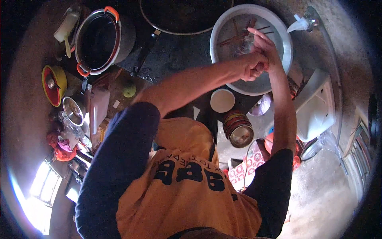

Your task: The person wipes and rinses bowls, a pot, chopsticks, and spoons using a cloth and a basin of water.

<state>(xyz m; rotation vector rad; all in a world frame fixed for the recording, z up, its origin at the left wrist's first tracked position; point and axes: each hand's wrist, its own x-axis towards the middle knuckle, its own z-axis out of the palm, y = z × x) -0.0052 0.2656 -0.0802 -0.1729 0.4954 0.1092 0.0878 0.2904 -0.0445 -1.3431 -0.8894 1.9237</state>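
Note:
A wide metal basin (215, 44) stands before me with water in it. Reddish-brown sticks that look like chopsticks (228, 41) lie inside. Above the basin's near half, my left hand (253, 68) is curled into a fist around the thumb side of my right hand (266, 49). My right fingers reach away to the upper left, the index stretched out and nothing held in them; the right thumb is hidden. Wet skin shines on my right wrist. A pale round bowl or lid (222, 100) sits just nearer than the basin, with a red patterned can-like container (238, 128) beside it.
A tap (312, 22) with a white spout cover is right of the basin, above a white plastic tub (320, 110). Leftward are a wok (185, 18) with its handle, an orange-handled pot (98, 41), a yellow bowl (61, 86) and a small metal pan (73, 111).

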